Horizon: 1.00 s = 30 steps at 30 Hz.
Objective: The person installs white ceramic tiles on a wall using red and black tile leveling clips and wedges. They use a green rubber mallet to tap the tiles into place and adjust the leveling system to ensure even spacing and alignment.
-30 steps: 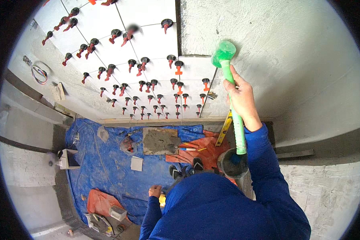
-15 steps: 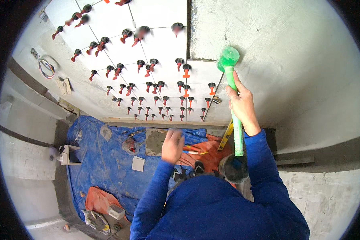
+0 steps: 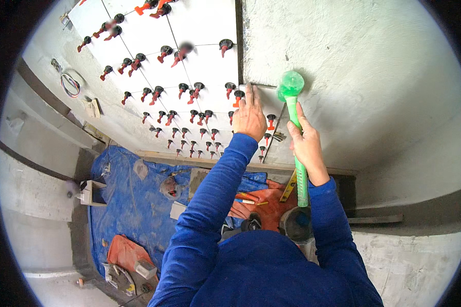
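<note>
In my right hand (image 3: 309, 149) is a green rubber mallet (image 3: 291, 83), gripped by its handle with the head up against the wall near the corner of the top right tile. My left hand (image 3: 249, 118) lies with its fingers stretched out on that white wall tile (image 3: 265, 95), fingertips at its upper edge. Just left of those fingers, an orange-red and black tile leveling clip (image 3: 238, 97) stands in the joint. Several more such clips, like the dark red one (image 3: 225, 47), dot the joints of the tiled wall.
Bare plastered wall (image 3: 353, 66) stretches right of the tiles. Below are a blue tarp (image 3: 133, 204), an orange cloth (image 3: 271, 199), a yellow spirit level (image 3: 289, 187) and a dark bucket (image 3: 296, 225). Loose wires (image 3: 70, 84) hang from the left wall.
My left hand has risen from above the floor to the tile's upper edge. The mallet head has shifted slightly down in the view, still in my right hand.
</note>
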Each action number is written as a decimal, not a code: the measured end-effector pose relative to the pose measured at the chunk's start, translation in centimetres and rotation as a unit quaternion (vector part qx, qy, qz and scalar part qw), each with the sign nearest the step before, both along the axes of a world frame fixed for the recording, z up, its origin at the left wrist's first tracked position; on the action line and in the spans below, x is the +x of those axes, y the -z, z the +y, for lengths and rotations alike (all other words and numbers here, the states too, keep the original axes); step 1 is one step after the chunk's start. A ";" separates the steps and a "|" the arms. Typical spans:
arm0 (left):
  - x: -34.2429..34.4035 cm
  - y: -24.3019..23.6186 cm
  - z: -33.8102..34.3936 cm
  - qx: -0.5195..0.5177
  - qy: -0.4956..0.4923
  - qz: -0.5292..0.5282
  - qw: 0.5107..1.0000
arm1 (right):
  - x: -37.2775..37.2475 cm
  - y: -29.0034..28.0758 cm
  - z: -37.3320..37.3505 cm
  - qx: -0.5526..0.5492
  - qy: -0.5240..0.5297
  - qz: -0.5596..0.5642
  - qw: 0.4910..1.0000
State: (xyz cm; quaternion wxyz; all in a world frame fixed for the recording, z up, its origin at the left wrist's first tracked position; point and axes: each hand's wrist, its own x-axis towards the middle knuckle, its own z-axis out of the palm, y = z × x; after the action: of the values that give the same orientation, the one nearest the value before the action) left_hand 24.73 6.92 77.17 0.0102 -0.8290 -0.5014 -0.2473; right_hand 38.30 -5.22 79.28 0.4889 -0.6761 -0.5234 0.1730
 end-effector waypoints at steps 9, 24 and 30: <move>1.3 -0.5 0.3 -0.016 -0.039 0.016 0.999 | -0.3 -0.3 -0.6 0.022 0.001 0.191 0.981; 0.8 0.1 0.6 -0.002 -0.036 -0.007 0.999 | 0.3 0.5 -1.2 0.040 -0.038 0.123 0.991; 0.4 0.3 0.4 0.026 -0.021 -0.027 0.999 | 0.0 2.3 -2.4 0.076 -0.011 0.340 0.937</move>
State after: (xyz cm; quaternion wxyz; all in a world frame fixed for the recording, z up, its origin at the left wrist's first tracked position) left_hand 25.17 7.36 76.90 0.0233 -0.8109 -0.5118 -0.2826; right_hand 38.31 -7.60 76.94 0.6857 -0.5321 -0.3450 0.3573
